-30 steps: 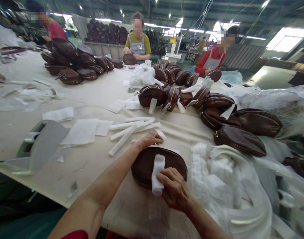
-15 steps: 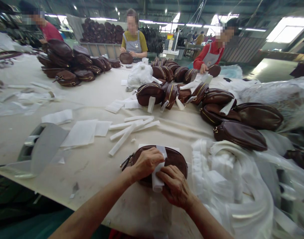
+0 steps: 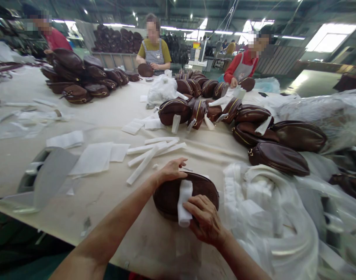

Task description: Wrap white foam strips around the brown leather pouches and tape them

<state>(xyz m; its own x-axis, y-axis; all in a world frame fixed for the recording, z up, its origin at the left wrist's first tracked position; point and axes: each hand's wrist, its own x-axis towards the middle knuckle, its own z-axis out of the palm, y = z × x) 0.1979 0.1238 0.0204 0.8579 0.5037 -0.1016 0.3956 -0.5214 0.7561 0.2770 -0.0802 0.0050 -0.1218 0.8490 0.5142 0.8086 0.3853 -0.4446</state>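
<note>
A dark brown oval leather bag (image 3: 169, 198) lies at the table's near edge, between my hands. Across its front runs a rolled white foam wrap (image 3: 185, 198), upright in the view. My right hand (image 3: 205, 217) closes on the wrap's right side, near the bag's lower edge, its thumb partly hidden. My left hand (image 3: 172, 170) is over the bag's top edge, fingers stretched out and apart. A thin strip shows just beyond its fingertips; I cannot make out what it is.
White foam strips (image 3: 154, 151) and foam sheets (image 3: 92, 157) lie ahead. A tape dispenser (image 3: 39, 175) stands left. Coiled white foam (image 3: 271, 210) covers the right side. Brown bags (image 3: 174, 112) fill the middle and right. Co-workers (image 3: 154, 50) handle bags across the table.
My left hand has moved up off the foam wrap to the bag's top edge, and its fingers have spread. The clear strip above the wrap no longer shows. My right hand stays put.
</note>
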